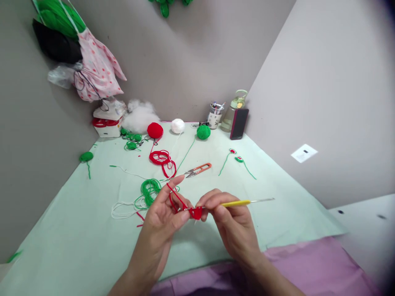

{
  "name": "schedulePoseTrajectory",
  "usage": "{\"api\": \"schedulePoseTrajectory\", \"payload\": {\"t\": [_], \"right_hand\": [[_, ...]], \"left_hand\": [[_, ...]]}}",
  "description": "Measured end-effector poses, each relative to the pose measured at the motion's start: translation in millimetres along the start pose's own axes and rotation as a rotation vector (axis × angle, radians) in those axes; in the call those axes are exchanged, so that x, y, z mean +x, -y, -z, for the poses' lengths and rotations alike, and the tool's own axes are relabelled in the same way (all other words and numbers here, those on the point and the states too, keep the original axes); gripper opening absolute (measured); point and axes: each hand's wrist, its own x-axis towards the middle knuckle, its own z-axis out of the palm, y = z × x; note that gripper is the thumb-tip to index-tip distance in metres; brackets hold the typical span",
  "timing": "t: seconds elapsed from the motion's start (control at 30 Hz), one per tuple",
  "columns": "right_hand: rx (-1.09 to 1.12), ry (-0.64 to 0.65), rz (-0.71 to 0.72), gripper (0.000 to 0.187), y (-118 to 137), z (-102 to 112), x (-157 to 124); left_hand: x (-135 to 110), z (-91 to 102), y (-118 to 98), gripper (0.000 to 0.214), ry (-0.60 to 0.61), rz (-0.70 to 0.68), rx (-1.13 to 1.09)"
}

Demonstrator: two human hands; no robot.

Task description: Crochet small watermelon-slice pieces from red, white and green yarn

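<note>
My left hand (pixel 165 222) pinches a small red crochet piece (pixel 195 213) at its left edge, index finger raised. Red yarn (pixel 176 195) runs over that finger down to the piece. In my right hand (pixel 233 218) is a crochet hook (pixel 236 203) with a yellow handle, its tip at the red piece and a second metal end pointing right. The right fingertips touch the piece's right side. Just beyond the hands lie orange-handled thread snips (pixel 199 169) and a loose coil of green yarn (pixel 150 191).
Red (pixel 154 130), white (pixel 177 126) and green yarn balls (pixel 203 132) sit at the back, beside white stuffing (pixel 140 117). A phone (pixel 239 124) leans against a bottle (pixel 231 113) near a pen cup (pixel 215 116). Two small crocheted pieces (pixel 239 159) with green tails lie at the right.
</note>
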Motion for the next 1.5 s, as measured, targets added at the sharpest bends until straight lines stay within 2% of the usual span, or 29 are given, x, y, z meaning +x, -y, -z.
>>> {"api": "schedulePoseTrajectory", "payload": {"t": [0.17, 0.4, 0.6, 0.83, 1.0, 1.2, 1.3, 1.4, 1.5], "right_hand": [[-0.007, 0.016, 0.059, 0.016, -1.2, -1.6, -1.2], [-0.025, -0.001, 0.091, 0.017, -2.0, -3.4, -3.1], [-0.169, 0.006, 0.17, 0.02, 1.4, -4.3, -3.2], [-0.358, 0.059, 0.265, 0.023, 9.0, -0.7, -4.0], [-0.423, 0.107, 0.306, 0.03, 8.4, 1.9, -7.8], [-0.446, 0.114, 0.304, 0.027, 9.7, 1.7, -6.4], [-0.493, 0.114, 0.324, 0.028, 8.5, 2.2, -7.7], [-0.74, 0.111, 0.443, 0.034, 1.6, 4.7, -14.3], [-0.886, 0.112, 0.577, 0.041, -5.3, 5.6, -19.0]], "left_hand": [[-3.4, -9.0, 2.9, 0.04, -0.093, 0.104, -0.228], [0.5, -5.7, 12.6, 0.051, -0.151, 0.107, -0.313], [-1.0, -7.1, 18.2, 0.044, -0.119, 0.104, -0.184], [-5.0, -2.3, 12.9, 0.033, -0.06, 0.038, -0.105], [-2.2, 1.4, 13.2, 0.043, -0.041, 0.041, 0.045], [-0.9, 1.4, 12.7, 0.055, -0.03, 0.028, 0.099], [-2.3, -0.7, 12.4, 0.062, -0.074, 0.023, 0.127], [-3.7, -2.6, 14.6, 0.068, -0.117, 0.026, 0.114], [-3.5, -3.3, 16.5, 0.069, -0.065, 0.131, -0.016]]}}
